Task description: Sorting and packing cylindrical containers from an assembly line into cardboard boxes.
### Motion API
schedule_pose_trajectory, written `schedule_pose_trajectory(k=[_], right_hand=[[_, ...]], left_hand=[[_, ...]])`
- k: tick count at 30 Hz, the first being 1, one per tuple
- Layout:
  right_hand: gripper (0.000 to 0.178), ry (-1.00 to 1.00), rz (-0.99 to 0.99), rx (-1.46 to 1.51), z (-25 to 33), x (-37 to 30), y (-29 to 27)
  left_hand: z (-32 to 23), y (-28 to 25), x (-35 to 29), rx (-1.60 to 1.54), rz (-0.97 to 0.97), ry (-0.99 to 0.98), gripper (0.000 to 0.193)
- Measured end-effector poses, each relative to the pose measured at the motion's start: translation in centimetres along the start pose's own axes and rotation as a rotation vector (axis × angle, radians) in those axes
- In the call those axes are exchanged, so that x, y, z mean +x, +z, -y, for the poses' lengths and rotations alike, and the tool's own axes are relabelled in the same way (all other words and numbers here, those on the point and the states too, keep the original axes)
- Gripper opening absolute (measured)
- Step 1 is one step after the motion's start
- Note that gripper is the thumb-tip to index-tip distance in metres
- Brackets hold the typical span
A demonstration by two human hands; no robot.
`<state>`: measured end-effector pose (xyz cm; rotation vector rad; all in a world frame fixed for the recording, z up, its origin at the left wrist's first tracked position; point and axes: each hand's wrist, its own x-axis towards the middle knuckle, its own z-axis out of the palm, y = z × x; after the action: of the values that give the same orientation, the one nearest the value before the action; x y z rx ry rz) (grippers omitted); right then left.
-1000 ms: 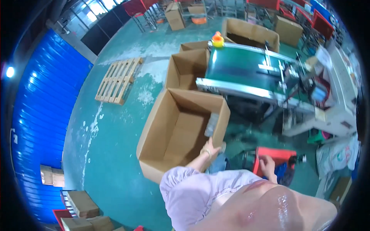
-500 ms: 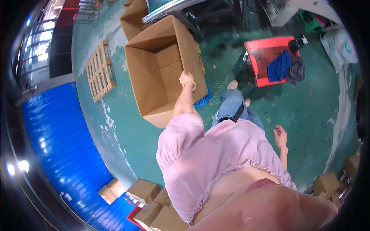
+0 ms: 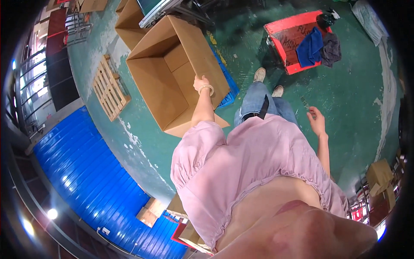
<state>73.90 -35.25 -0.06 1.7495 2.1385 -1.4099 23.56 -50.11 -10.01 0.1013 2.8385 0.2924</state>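
The big open cardboard box stands on the green floor just ahead of the person's feet, its flaps spread and its inside bare. The left hand rests on the box's near side wall at the top edge, its fingers closed over the cardboard; a pale bangle sits on that wrist. A blue crate shows just behind that wall, touching the box. The right hand hangs free at the person's side, well apart from the box, fingers loosely spread and grasping nothing. Farther out, a red cart carries a blue cloth and a dark one. A wooden pallet lies left of the box, and a second open box stands beyond it.
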Motion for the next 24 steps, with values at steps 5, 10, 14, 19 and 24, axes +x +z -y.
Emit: schedule_pose_trajectory(k=[5,10,14,19,24], right_hand=[[0.030,0.067,0.006,0.120,-1.4,-0.2,1.7],[0.028,0.278,-0.103,0.227,-8.1,-3.1,2.1],[0.025,0.494,-0.275,0.406,-15.9,-6.9,4.6],[0.012,0.184,-0.133,-0.491,-40.4,-11.4,17.0],[0.016,0.398,-0.274,-0.088,-53.0,-9.4,16.1]], left_hand=[[-1.2,-0.6,-0.9,0.066,0.023,0.015,0.056],[-6.0,-1.9,-4.9,0.223,-0.046,0.107,0.082],[-7.4,-0.1,-8.1,0.202,-0.301,0.869,0.077],[-19.3,6.5,-21.6,0.152,0.299,1.340,0.054],[-28.6,16.2,-41.5,0.173,0.726,1.423,0.051]])
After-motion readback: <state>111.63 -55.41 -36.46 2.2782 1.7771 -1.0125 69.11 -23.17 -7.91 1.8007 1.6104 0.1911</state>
